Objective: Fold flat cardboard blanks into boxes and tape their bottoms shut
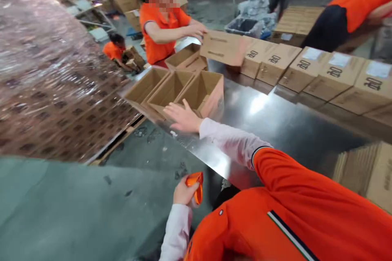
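Observation:
My right hand reaches out with its fingers spread, at the near side of three cardboard boxes standing open at the top. It overlaps the lower edge of the middle box and the right-hand box; whether it presses on them I cannot tell. To their left stands the third box. Low over the floor, my left hand grips what looks like a roll of tape with a shiny orange core. Both my forearms wear pale sleeves. The shiny metal table carries the boxes.
Across the table a co-worker in orange handles a tilted carton. A row of closed cartons lines the table's far side. Flattened cardboard stands at the right. A plastic-wrapped stack rises at the left beside the green floor.

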Tool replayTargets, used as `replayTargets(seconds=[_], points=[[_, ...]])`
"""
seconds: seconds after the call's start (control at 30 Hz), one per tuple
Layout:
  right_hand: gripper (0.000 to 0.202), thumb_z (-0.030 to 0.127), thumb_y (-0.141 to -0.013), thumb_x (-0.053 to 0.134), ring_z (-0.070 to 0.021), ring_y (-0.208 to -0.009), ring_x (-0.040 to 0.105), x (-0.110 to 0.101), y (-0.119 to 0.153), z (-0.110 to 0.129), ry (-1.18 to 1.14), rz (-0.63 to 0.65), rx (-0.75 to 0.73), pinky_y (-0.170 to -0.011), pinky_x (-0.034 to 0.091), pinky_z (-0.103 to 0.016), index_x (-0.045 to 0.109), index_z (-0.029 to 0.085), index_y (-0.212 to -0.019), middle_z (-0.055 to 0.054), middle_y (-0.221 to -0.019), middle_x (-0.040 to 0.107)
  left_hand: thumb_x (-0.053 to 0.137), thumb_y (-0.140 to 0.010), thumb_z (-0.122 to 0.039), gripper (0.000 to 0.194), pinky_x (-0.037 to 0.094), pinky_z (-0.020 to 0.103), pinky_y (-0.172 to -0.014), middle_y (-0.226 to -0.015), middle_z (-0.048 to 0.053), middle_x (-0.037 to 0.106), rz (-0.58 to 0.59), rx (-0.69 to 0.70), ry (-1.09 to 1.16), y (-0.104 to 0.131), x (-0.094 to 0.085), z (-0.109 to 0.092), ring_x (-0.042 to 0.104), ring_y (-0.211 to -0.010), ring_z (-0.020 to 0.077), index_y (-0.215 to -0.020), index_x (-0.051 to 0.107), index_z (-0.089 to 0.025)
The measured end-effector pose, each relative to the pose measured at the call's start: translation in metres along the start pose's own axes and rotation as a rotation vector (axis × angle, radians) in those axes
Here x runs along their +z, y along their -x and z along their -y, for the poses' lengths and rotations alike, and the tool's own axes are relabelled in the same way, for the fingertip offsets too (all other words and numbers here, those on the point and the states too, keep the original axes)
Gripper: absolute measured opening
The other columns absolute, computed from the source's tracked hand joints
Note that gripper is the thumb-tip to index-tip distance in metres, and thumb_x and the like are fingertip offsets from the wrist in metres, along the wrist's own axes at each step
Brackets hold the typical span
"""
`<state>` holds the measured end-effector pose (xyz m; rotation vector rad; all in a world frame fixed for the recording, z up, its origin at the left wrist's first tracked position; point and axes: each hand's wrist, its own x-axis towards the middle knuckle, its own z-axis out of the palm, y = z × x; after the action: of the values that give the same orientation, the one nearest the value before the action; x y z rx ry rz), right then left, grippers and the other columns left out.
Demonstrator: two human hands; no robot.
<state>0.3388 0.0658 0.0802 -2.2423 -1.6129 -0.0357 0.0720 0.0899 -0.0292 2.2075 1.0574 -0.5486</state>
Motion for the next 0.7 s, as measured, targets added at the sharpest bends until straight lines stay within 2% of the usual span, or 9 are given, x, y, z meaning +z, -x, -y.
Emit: replayTargets(seconds=[0.07, 0.1, 0.17, 0.23, 0.33, 0.43, 0.53, 0.6, 0.7], points=[[0.052, 0.038, -0.109, 0.053, -0.0246, -0.154, 0.04, -0.003, 0.039, -0.017, -0.037, -0.091, -0.007, -0.134, 0.014, -0.054, 0.05, 0.025, -0.16, -0.007, -0.163, 0.05, 0.07, -0.094, -0.035, 0.057, 0.057, 0.032, -0.106, -0.135, 0.014, 0.076, 0.073, 0.073, -0.124, -0.007, 0.007, -0.006, 0.074, -0.124, 0.0262, -0.146, 0.061, -0.015], [0.047, 0.039, -0.111, 0.05, -0.0219, -0.148, 0.046, -0.012, 0.073, -0.035, -0.041, -0.119, 0.125, -0.134, 0.018, -0.048, 0.056, 0.026, -0.155, -0.005, -0.157, 0.056, 0.067, -0.096, -0.038, 0.058, 0.057, 0.033, -0.106, -0.136, 0.013, 0.076, 0.102, 0.122, -0.19, -0.01, 0.011, -0.01, 0.074, -0.124, 0.0261, -0.149, 0.058, -0.017], [0.04, 0.035, -0.113, 0.045, -0.0188, -0.137, 0.055, -0.041, 0.176, -0.075, -0.016, -0.176, 0.613, -0.128, 0.029, -0.036, 0.067, 0.023, -0.144, -0.006, -0.145, 0.066, 0.062, -0.098, -0.044, 0.059, 0.058, 0.035, -0.107, -0.138, 0.01, 0.075, 0.158, 0.236, -0.322, -0.018, 0.019, -0.023, 0.073, -0.126, 0.0256, -0.152, 0.055, -0.022], [0.043, 0.027, -0.113, 0.037, -0.019, -0.133, 0.055, -0.08, 0.319, -0.095, 0.059, -0.258, 1.221, -0.122, 0.036, -0.033, 0.069, 0.014, -0.139, -0.012, -0.143, 0.066, 0.058, -0.099, -0.049, 0.057, 0.057, 0.036, -0.11, -0.141, 0.007, 0.073, 0.236, 0.381, -0.432, -0.027, 0.029, -0.043, 0.071, -0.13, 0.0246, -0.153, 0.053, -0.028], [0.05, 0.034, -0.112, 0.038, -0.033, -0.135, 0.049, -0.123, 0.542, -0.047, 0.198, -0.39, 1.763, -0.121, 0.032, -0.057, 0.062, 0.001, -0.142, -0.028, -0.142, 0.061, 0.058, -0.096, -0.049, 0.062, 0.057, 0.038, -0.111, -0.141, 0.007, 0.073, 0.399, 0.536, -0.582, -0.034, 0.046, -0.087, 0.07, -0.131, 0.0262, -0.155, 0.052, -0.028], [0.064, 0.068, -0.101, 0.054, -0.0399, -0.131, 0.051, -0.123, 0.692, 0.036, 0.214, -0.36, 2.257, -0.109, 0.039, -0.065, 0.068, 0.019, -0.139, -0.024, -0.135, 0.064, 0.059, -0.095, -0.047, 0.068, 0.056, 0.04, -0.112, -0.139, 0.011, 0.074, 0.454, 0.698, -0.645, -0.018, 0.067, -0.136, 0.07, -0.132, 0.029, -0.157, 0.05, -0.019], [0.084, 0.083, -0.089, 0.06, -0.0481, -0.124, 0.057, -0.1, 0.756, 0.08, 0.139, -0.297, 2.476, -0.094, 0.044, -0.063, 0.078, 0.008, -0.122, -0.039, -0.126, 0.06, 0.062, -0.095, -0.043, 0.067, 0.055, 0.042, -0.113, -0.139, 0.013, 0.074, 0.428, 0.83, -0.672, 0.016, 0.088, -0.18, 0.07, -0.131, 0.0302, -0.155, 0.051, -0.016], [0.08, 0.078, -0.084, 0.071, -0.0517, -0.122, 0.058, -0.086, 0.768, 0.084, 0.141, -0.344, 2.52, -0.089, 0.046, -0.063, 0.079, 0.006, -0.117, -0.044, -0.123, 0.058, 0.067, -0.092, -0.037, 0.066, 0.055, 0.04, -0.111, -0.138, 0.013, 0.074, 0.438, 0.867, -0.704, 0.041, 0.101, -0.205, 0.071, -0.129, 0.0302, -0.154, 0.054, -0.016], [0.081, 0.064, -0.078, 0.086, -0.0555, -0.129, 0.054, -0.078, 0.772, 0.078, 0.176, -0.433, 2.652, -0.085, 0.048, -0.06, 0.073, 0.004, -0.13, -0.048, -0.132, 0.053, 0.072, -0.089, -0.032, 0.066, 0.056, 0.037, -0.11, -0.135, 0.01, 0.076, 0.446, 0.941, -0.729, 0.072, 0.114, -0.232, 0.071, -0.128, 0.0292, -0.152, 0.058, -0.019]])
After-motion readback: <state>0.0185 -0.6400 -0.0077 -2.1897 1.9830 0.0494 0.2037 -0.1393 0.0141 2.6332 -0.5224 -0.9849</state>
